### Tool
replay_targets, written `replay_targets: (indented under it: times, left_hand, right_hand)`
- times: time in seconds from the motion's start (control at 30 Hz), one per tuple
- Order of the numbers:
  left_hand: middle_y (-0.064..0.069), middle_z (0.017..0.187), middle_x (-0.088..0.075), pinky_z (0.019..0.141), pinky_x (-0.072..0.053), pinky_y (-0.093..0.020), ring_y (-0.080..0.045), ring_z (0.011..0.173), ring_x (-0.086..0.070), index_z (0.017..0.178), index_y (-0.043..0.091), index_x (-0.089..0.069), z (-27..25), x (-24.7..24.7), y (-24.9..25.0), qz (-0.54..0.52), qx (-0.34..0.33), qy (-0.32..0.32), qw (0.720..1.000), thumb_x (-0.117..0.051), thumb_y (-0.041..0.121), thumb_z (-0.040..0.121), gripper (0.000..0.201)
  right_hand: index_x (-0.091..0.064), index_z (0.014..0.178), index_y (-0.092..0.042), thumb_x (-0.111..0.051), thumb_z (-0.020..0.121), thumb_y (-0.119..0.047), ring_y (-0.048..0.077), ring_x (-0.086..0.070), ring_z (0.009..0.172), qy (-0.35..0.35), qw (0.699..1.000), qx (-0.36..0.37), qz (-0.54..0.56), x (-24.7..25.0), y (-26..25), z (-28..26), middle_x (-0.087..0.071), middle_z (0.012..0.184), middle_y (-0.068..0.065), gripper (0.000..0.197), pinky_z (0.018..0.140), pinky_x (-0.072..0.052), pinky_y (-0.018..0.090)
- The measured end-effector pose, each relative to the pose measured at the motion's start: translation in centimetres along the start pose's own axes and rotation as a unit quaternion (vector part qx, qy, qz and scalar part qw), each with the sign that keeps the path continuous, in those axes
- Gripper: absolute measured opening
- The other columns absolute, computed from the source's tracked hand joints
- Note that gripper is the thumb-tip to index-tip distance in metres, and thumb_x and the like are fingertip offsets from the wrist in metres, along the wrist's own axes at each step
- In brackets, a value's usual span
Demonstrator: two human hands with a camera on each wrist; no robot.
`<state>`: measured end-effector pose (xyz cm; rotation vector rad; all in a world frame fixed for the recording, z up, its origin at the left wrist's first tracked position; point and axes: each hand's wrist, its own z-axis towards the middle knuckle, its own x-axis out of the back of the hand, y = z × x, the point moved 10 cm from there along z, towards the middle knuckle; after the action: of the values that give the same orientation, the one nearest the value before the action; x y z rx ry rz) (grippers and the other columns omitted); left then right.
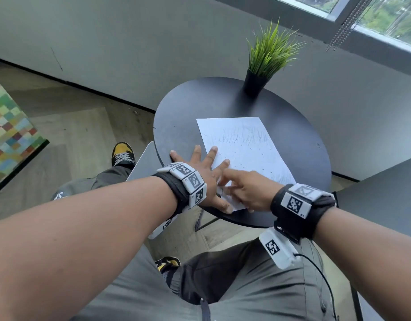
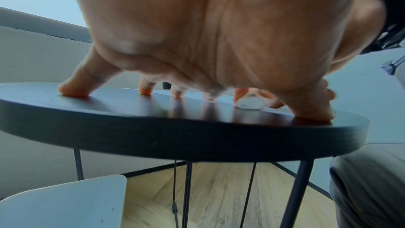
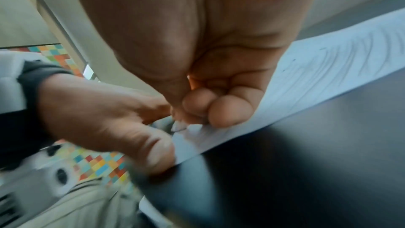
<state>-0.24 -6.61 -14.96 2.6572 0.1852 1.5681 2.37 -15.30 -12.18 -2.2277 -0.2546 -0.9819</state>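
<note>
A white sheet of paper (image 1: 244, 144) covered in faint pencil strokes lies on the round black table (image 1: 292, 140). My left hand (image 1: 203, 165) is spread flat, its fingers pressing the table and the paper's near left corner. My right hand (image 1: 232, 186) has its fingers curled at that same corner and pinches a small white eraser-like piece (image 2: 249, 104) against the paper (image 3: 317, 68). In the right wrist view the curled fingertips (image 3: 228, 110) touch the sheet beside the left thumb (image 3: 153, 153). The piece itself is mostly hidden in the head view.
A black pot of green grass (image 1: 264, 61) stands at the table's far edge. A white chair (image 1: 142, 163) sits left of the table, a dark surface (image 1: 385, 193) to its right. A colourful checked panel (image 1: 9, 135) is far left. My knees are just below the table's near rim (image 2: 175, 138).
</note>
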Motion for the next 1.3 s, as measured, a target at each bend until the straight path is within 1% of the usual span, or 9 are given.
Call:
replay_targets:
  times: [0.1,0.27,0.4,0.6,0.73,0.9,1.03,1.2,1.3]
  left_hand:
    - [0.004,0.165,0.032,0.101,-0.004,-0.088,-0.041,0.153,0.018,0.155,0.046,0.019,0.1,0.0,-0.1,0.008,-0.002,0.002,1.0,-0.041,0.103,0.061,0.126]
    - [0.004,0.164,0.033,0.101,-0.005,-0.088,-0.041,0.153,0.02,0.155,0.046,0.02,0.0,-0.1,0.0,0.003,-0.002,-0.003,1.0,-0.042,0.102,0.062,0.126]
    - [0.004,0.165,0.032,0.1,-0.004,-0.088,-0.041,0.153,0.019,0.155,0.046,0.02,0.1,-0.2,-0.1,0.009,-0.001,0.003,1.0,-0.04,0.104,0.058,0.128]
    - [0.003,0.164,0.034,0.1,-0.006,-0.089,-0.043,0.152,0.019,0.155,0.045,0.021,0.2,-0.1,0.0,0.005,-0.002,-0.001,1.0,-0.042,0.103,0.061,0.127]
    - [0.004,0.164,0.033,0.1,-0.004,-0.088,-0.041,0.153,0.02,0.155,0.045,0.02,0.2,-0.2,0.0,0.007,0.001,0.001,1.0,-0.042,0.103,0.06,0.127]
    - [0.003,0.165,0.033,0.099,-0.005,-0.089,-0.043,0.152,0.02,0.155,0.045,0.02,0.3,-0.3,-0.2,0.002,-0.002,-0.001,1.0,-0.042,0.103,0.06,0.127]
    - [0.004,0.165,0.033,0.1,-0.003,-0.089,-0.041,0.152,0.02,0.155,0.046,0.02,0.4,-0.3,-0.1,0.004,0.002,0.004,1.0,-0.043,0.103,0.059,0.128]
    - [0.003,0.164,0.033,0.1,-0.003,-0.089,-0.041,0.152,0.021,0.156,0.045,0.02,0.2,-0.2,-0.1,0.003,0.002,-0.001,1.0,-0.044,0.102,0.062,0.127]
    - [0.003,0.165,0.032,0.1,-0.004,-0.088,-0.042,0.152,0.02,0.156,0.045,0.019,0.2,-0.1,0.0,0.003,0.0,0.005,1.0,-0.044,0.102,0.06,0.128]
  right_hand:
    - [-0.053,0.096,-0.031,-0.054,0.097,-0.032,0.02,-0.057,0.054,0.079,0.996,-0.034,0.019,2.9,1.5,0.4,-0.063,0.081,0.009,0.002,0.049,-0.051,0.031]
    - [-0.055,0.103,-0.022,-0.052,0.099,-0.019,0.017,-0.056,0.048,-0.008,1.0,-0.005,0.027,0.0,0.1,-0.2,-0.06,0.075,0.005,0.006,0.048,-0.055,0.036]
    - [-0.055,0.093,-0.028,-0.056,0.097,-0.037,0.024,-0.058,0.049,0.098,0.994,-0.04,0.04,3.7,2.1,0.3,-0.063,0.076,0.011,0.01,0.047,-0.055,0.036]
    - [-0.056,0.097,-0.027,-0.052,0.099,-0.024,0.025,-0.058,0.052,-0.027,0.999,-0.007,0.02,-0.6,0.3,-0.5,-0.061,0.076,0.007,0.005,0.05,-0.057,0.042]
    - [-0.054,0.095,-0.027,-0.054,0.099,-0.035,0.02,-0.057,0.053,0.089,0.995,-0.035,0.025,3.3,1.9,0.1,-0.061,0.078,0.003,0.008,0.047,-0.053,0.032]
    - [-0.056,0.097,-0.025,-0.053,0.099,-0.024,0.022,-0.055,0.05,-0.028,0.999,0.002,0.016,-0.6,0.3,-0.6,-0.059,0.073,0.001,0.003,0.05,-0.054,0.039]
    - [-0.054,0.096,-0.028,-0.056,0.097,-0.042,0.023,-0.06,0.061,0.088,0.995,-0.044,0.029,2.9,2.1,-0.3,-0.063,0.078,0.004,0.015,0.054,-0.057,0.038]
    - [-0.055,0.101,-0.022,-0.052,0.099,-0.027,0.025,-0.056,0.055,-0.035,0.999,-0.017,-0.01,-0.2,0.6,-0.8,-0.06,0.077,0.005,0.006,0.052,-0.055,0.044]
    - [-0.051,0.099,-0.027,-0.052,0.097,-0.045,0.023,-0.059,0.061,0.057,0.997,-0.045,-0.022,2.1,1.8,-0.5,-0.064,0.084,0.005,0.018,0.053,-0.051,0.036]
